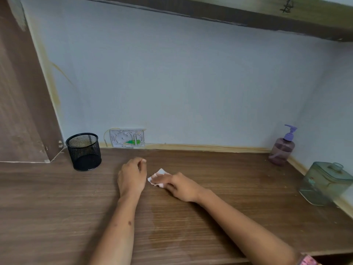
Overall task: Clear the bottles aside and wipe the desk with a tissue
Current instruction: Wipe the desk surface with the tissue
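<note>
A small white tissue (157,177) lies flat on the brown wooden desk (229,188), near its middle. My right hand (181,187) presses down on the tissue with its fingers over it. Just left of the tissue, my left hand (132,175) rests on the desk, loosely curled, holding nothing. A purple pump bottle (282,150) stands upright in the far right corner against the wall. In front of it, along the right wall, sits a greenish clear container (324,183) with a lid.
A black mesh pen cup (84,152) stands at the back left by a wooden side panel. A white wall plate (127,138) sits low on the wall behind the desk. A shelf hangs overhead. A darker damp-looking patch marks the desk near my forearms.
</note>
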### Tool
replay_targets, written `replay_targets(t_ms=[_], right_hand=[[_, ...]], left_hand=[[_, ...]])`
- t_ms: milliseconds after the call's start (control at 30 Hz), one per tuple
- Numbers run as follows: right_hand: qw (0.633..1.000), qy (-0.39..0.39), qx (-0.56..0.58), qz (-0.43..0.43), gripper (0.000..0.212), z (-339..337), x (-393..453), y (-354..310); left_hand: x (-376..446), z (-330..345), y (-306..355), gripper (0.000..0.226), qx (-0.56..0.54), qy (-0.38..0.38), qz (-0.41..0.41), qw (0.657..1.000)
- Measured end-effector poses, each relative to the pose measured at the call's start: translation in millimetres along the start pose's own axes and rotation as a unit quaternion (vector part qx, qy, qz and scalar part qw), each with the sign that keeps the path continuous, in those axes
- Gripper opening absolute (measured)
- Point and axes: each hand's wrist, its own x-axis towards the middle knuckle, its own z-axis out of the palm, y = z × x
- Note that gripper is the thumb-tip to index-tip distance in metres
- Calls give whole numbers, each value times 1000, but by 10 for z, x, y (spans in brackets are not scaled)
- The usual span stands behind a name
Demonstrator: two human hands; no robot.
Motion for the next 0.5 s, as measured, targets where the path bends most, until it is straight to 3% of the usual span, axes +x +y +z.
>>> replay_targets(t_ms=[100,233,400,500], right_hand=[[1000,-9,24,-15,39,-82,-230,73],[999,-14,19,41,41,-321,-500,322],[977,76,-24,198,40,-671,-867,794],[922,175,-43,342,43,-831,-1170,1145]], left_hand=[[-12,0,-8,25,-7,-3,1,1000],[-40,-19,-16,27,1,-8,8,1000],[-75,-19,-4,26,-11,-27,21,999],[-98,-31,-2,26,-12,-32,34,999]])
